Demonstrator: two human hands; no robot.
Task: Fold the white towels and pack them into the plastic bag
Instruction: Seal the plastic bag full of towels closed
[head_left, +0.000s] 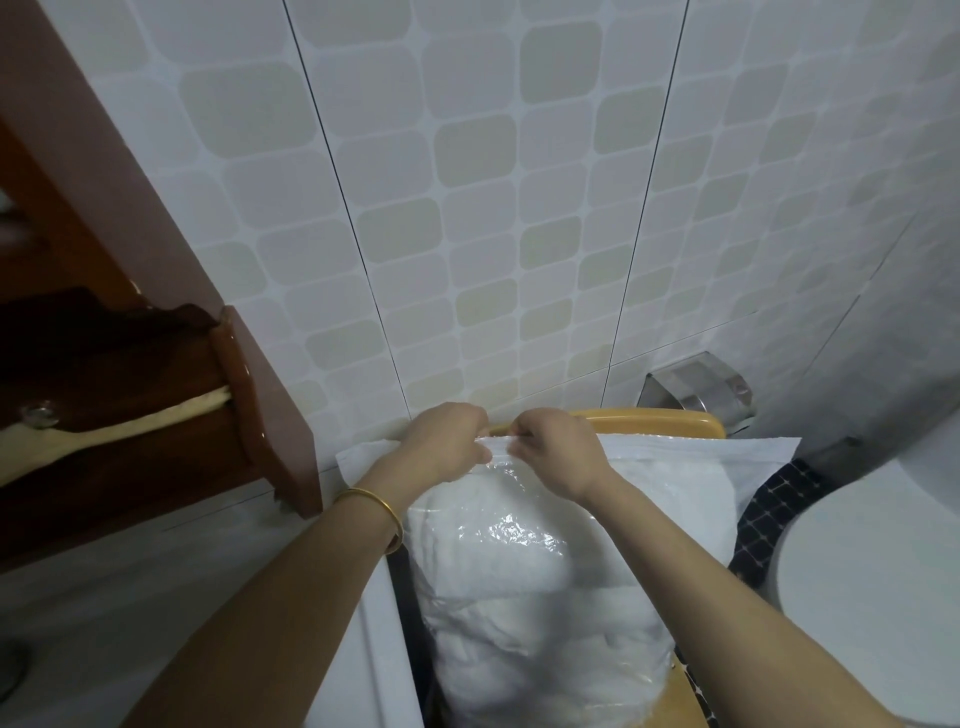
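Closest to me, two bare forearms reach up from the bottom edge and meet over the plastic bag (519, 597). It lies on a yellow wooden seat (675, 418), swollen with the white towels (498, 561) already inside it. The bag's long axis runs straight away from me toward the wall, closed bottom near and mouth at the far end. The left wrist wears a gold bangle (382, 512). At the mouth, the left hand (447, 441) and the right hand (558, 454) sit side by side, almost touching. Each has its fingers curled down, pinching the thin clear top edge (498, 442) between them. That edge runs crosswise, left to right, so I judge the packing to be done and the closing in hand. The next move should travel sideways along the edge, each hand outward from the middle, with neither hand nearer than the other. Under the mouth lies a flat white sheet (727, 452), spread wider than the bag; I cannot tell whether it is a towel or a second bag. To the right are a toilet (857, 571) and dark patterned flooring (769, 514), with a steel paper holder (696, 387) beyond them. A brown wooden cabinet (156, 389) juts in at left, and a tiled wall (467, 208) closes the view.
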